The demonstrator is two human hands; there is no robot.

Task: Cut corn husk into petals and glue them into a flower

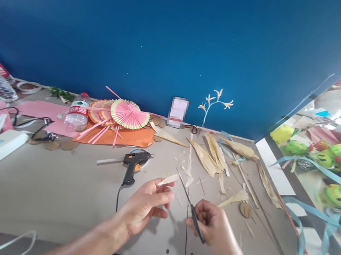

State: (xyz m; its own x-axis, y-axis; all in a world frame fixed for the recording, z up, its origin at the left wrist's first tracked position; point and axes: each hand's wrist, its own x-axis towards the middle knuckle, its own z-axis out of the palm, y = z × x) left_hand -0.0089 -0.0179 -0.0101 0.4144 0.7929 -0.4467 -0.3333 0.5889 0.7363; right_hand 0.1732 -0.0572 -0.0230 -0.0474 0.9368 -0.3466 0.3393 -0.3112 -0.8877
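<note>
One flower spray (209,99) seems finished; a strip (169,180) is held by left hand (149,201), scissors (196,222) by right hand (211,222); husks (206,158) seem left.

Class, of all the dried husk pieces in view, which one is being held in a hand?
The small pale husk strip in the left hand, just left of the scissors; the larger husks farther right lie on the table.

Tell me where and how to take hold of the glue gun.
Grip the glue gun by its handle, probably coming from the table's near edge, since the handle points that way. Keep off the nozzle, which points right, and the glue stick jutting out left. Mind the cord at the handle's near end.
</note>
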